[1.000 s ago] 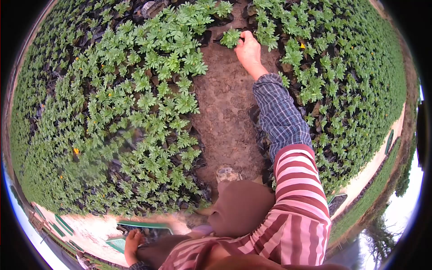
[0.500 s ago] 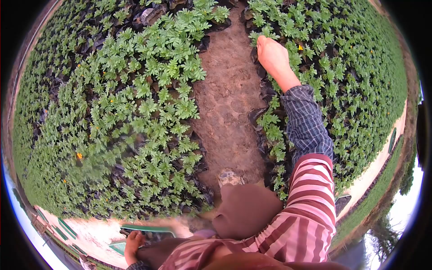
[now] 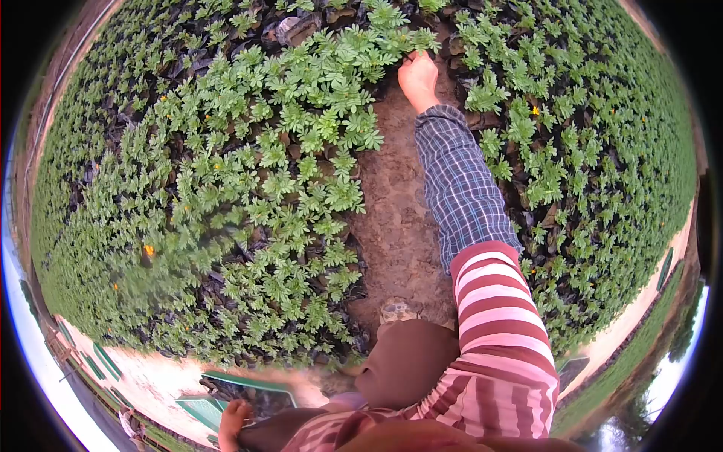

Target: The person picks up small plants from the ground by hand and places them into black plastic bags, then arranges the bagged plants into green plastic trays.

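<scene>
Right hand [image 3: 419,75]: stretched far out ahead of the body, fingers folded inward, tips up against a young marigold-like seedling [image 3: 422,39] at the edge of the planted bed. Leaves hide the fingertips (so whether the plant is gripped or only touched, I cannot tell). The seedling sits just beyond the knuckles, its leaves green and finely divided.

Left hand [image 3: 236,418]: low and close to the body, well apart from the right. Fingers loosely curled; cannot tell if anything is held. Just beyond it lies a green-edged frame [image 3: 252,381] with dark contents, too unclear to name.

Surroundings of the right hand: to its left, a dense bed of similar seedlings [image 3: 324,113]; to its right, a second bed of seedlings [image 3: 542,184]. Black plastic grow bags [image 3: 355,248] show among the stems. An orange flower [image 3: 149,250] stands far to the left of the hand, a smaller yellow flower [image 3: 535,111] to its right. Crumpled greyish plastic [image 3: 297,30] lies to its left.

Nearer the body than the right hand: a bare soil path [image 3: 399,211], crossed partly by the plaid sleeve [image 3: 459,173] and striped upper sleeve [image 3: 501,316]. A shoe [image 3: 397,307] rests on the soil below the hand.
</scene>
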Tool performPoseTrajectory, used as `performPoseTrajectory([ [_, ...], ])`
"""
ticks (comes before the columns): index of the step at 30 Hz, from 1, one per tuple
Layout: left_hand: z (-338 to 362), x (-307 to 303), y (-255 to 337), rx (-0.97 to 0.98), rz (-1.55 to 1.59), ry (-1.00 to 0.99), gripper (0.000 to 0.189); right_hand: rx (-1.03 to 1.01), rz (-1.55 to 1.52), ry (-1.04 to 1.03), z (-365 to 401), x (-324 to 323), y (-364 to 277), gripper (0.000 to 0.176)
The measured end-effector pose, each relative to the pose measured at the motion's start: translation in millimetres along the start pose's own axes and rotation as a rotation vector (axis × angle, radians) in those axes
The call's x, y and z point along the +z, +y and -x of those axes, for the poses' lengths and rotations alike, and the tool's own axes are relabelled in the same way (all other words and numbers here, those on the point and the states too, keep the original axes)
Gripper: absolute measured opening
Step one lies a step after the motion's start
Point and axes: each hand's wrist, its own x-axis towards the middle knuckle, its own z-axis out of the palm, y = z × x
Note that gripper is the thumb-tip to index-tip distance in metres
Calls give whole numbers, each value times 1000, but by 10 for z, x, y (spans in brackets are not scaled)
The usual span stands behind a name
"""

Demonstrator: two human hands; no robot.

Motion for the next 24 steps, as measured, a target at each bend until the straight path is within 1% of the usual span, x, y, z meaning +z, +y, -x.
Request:
performPoseTrajectory([
  [2, 47, 16, -6, -23, -14, 3, 28, -47, 105, 17, -27, -218, 146, 22],
  [3, 71, 21, -10, -50, -25, 7, 30, -84, 138, -26, -78, -315, 245, 20],
  [4, 76, 22, -3, -76, -40, 8, 31, -275, 232, -66, -151, -409, 369, 21],
  [6, 55, 7, -13, -87, -59, -14, 32, -251, 226, -114, -288, -525, 515, 24],
  [7, 53, -4, -32, -100, -71, -24, 34, -352, 264, -134, -343, -577, 557, 29],
  [8, 38, -14, -62, -102, -73, -26, 34, -313, 168, -128, -390, -572, 563, 30],
  [10, 19, -52, -77, -96, 3, -24, 35, -435, 225, -163, -552, -570, 572, 29],
  [12, 54, -31, 14, -80, 3, 0, 32, -226, 37, -132, -619, -575, 482, 28],
  [13, 74, -10, 45, -61, 12, 16, 30, -272, 90, 109, -563, -570, 424, 23],
  [14, 82, -6, 39, -61, 16, 17, 30, -392, 62, 304, -517, -558, 354, 17],
  [16, 70, 7, 35, -77, -2, 20, 36, -347, -72, 354, -112, -684, -31, 12],
  [18, 67, 21, 11, -75, 0, 3, 36, -355, -157, 154, 300, -648, -236, 11],
  [20, 86, 17, 28, -77, -12, -9, 35, -194, -146, -181, 567, -543, -366, 16],
  [22, 105, 40, 97, -50, -43, 1, 34, -160, -66, -132, 618, -332, -346, 21],
  [23, 107, 37, 76, -48, -43, 8, 34, -176, -9, -157, 583, -295, -344, 24],
  [24, 80, 21, 46, -24, -44, 8, 33, -173, -15, -151, 515, -210, -297, 24],
])
